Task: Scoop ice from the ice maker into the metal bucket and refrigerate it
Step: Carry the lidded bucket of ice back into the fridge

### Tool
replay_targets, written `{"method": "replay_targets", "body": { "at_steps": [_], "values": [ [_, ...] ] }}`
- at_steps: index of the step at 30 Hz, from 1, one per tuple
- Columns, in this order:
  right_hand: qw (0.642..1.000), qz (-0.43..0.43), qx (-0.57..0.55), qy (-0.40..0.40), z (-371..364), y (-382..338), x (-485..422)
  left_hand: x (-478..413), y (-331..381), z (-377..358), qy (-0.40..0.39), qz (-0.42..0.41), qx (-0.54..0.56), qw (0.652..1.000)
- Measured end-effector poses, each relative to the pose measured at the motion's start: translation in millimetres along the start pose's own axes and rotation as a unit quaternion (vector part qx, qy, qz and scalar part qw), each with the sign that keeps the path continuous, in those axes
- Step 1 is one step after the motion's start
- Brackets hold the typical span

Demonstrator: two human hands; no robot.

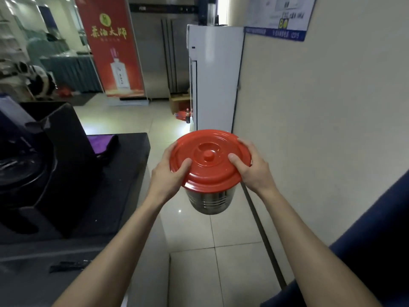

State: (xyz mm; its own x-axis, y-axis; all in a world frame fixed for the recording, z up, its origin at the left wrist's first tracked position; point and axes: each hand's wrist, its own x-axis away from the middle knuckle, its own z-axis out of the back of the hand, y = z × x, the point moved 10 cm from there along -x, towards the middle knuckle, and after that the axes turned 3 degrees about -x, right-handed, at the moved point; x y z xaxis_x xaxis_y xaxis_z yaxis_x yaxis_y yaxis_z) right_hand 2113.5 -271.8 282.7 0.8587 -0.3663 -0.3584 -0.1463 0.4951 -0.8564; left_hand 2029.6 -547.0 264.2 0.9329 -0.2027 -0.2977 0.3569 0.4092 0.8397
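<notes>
A ribbed metal bucket with a red plastic lid hangs in the air above the tiled floor, held between both hands. My left hand grips the lid's left rim, thumb on top. My right hand grips the right rim, thumb resting on the lid. The lid covers the bucket, so its contents are hidden. A white refrigerator stands just ahead, against the right wall, its door at the left side. A large stainless steel cabinet stands further back.
A black counter with a dark machine and a purple cloth runs along my left. A red banner stands behind. A cream wall closes the right side. A bottle and a cardboard box sit on the floor by the fridge.
</notes>
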Motion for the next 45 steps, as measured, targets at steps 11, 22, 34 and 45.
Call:
{"method": "replay_targets", "body": {
  "at_steps": [11,22,34,45],
  "values": [
    [0.994,0.050,-0.051,-0.079,-62,-4,-142,-99,-12,28,0.090,0.052,-0.046,0.993],
    [0.982,0.031,-0.103,-0.157,-103,47,-260,-191,-35,-3,0.130,0.079,-0.061,0.986],
    [0.982,0.013,-0.081,-0.173,-178,102,-395,-333,-106,-24,0.131,0.092,-0.051,0.986],
    [0.974,0.037,-0.099,-0.198,-318,97,-561,-499,-188,31,0.173,0.122,-0.067,0.975]
  ]
}}
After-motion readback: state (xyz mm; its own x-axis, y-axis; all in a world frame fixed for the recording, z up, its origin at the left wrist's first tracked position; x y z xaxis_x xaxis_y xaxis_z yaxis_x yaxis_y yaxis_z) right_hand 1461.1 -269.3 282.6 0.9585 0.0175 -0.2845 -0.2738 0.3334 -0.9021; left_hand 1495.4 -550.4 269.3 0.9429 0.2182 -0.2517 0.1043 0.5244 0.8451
